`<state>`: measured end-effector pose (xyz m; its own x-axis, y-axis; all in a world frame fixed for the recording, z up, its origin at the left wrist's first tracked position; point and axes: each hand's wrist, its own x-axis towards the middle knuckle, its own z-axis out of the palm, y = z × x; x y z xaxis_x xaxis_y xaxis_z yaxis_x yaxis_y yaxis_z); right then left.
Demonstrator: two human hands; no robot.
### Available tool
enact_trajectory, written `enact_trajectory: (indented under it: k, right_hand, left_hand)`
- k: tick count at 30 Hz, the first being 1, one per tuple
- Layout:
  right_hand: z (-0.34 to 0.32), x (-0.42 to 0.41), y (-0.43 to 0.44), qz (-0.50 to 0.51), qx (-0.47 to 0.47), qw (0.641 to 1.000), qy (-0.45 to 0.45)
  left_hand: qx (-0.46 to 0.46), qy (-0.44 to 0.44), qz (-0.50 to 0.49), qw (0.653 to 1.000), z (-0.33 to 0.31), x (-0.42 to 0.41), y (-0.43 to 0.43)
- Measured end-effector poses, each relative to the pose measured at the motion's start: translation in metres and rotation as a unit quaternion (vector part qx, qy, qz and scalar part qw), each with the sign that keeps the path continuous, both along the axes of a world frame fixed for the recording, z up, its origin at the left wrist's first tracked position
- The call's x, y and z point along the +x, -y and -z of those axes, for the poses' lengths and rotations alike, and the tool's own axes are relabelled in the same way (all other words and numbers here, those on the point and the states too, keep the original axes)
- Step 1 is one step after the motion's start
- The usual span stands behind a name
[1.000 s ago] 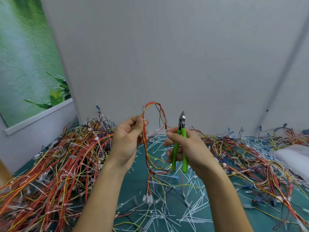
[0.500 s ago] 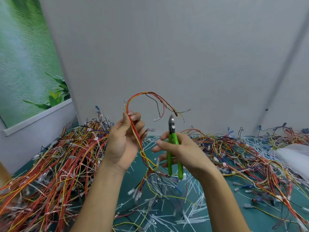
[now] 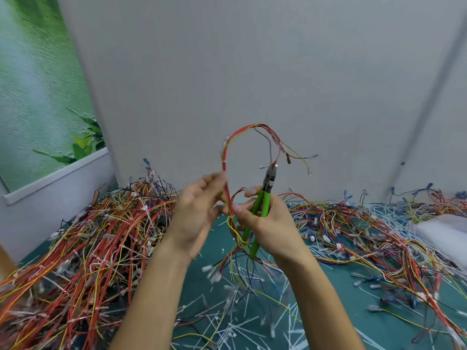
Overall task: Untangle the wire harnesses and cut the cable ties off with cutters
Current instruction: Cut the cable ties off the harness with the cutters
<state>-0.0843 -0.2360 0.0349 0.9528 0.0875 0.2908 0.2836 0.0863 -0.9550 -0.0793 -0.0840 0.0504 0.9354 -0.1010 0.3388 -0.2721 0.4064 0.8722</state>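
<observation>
Both hands are up in front of the grey wall, close together, almost knuckle to knuckle. The left hand is curled in, its thumb and fingertips pinching a wire harness of red and yellow strands, though motion blur softens the exact grip. From that pinch the harness arches up and over above both hands, and its loose ends fan out above the right hand, while its lower part hangs down between the wrists toward the counter. The right hand is wrapped round the green handles of the cutters, nose pointing upward, the tip right beside a pale connector on one of the drooping ends; its thumb lies against the harness just below the left hand's pinch. I can't tell whether the blades are parted. Out to the left of the left hand sprawls a big heap of tangled harnesses, mostly red and orange. To the right of the right hand lies a flatter spread of wires. Below the forearms, white cut cable ties litter the teal counter.
</observation>
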Motion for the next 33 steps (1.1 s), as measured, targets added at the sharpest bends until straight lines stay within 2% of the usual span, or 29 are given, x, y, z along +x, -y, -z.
enact_trajectory:
  k: [3, 7, 11, 16, 24, 33]
  right_hand:
    - [0.002, 0.002, 0.000, 0.026, 0.022, 0.999, 0.004]
    - [0.003, 0.005, 0.006, 0.066, 0.022, 0.998, -0.008]
    - [0.004, 0.006, 0.008, 0.060, 0.022, 0.998, -0.008]
    - [0.002, 0.006, 0.009, 0.048, 0.038, 0.998, -0.010]
    - [0.004, 0.007, 0.008, 0.064, 0.034, 0.997, -0.011]
    - [0.002, 0.011, 0.013, 0.060, 0.093, 0.993, -0.035]
  left_hand:
    - [0.153, 0.006, -0.027, 0.988, 0.005, -0.001, 0.008]
    - [0.191, 0.006, -0.059, 0.980, 0.014, 0.004, 0.012]
    - [0.223, 0.013, -0.059, 0.973, 0.019, 0.008, 0.008]
    - [0.226, 0.002, -0.021, 0.974, 0.021, 0.009, 0.007]
    - [0.202, -0.004, -0.021, 0.979, 0.020, 0.009, 0.008]
    - [0.207, 0.008, -0.016, 0.978, 0.019, 0.006, 0.012]
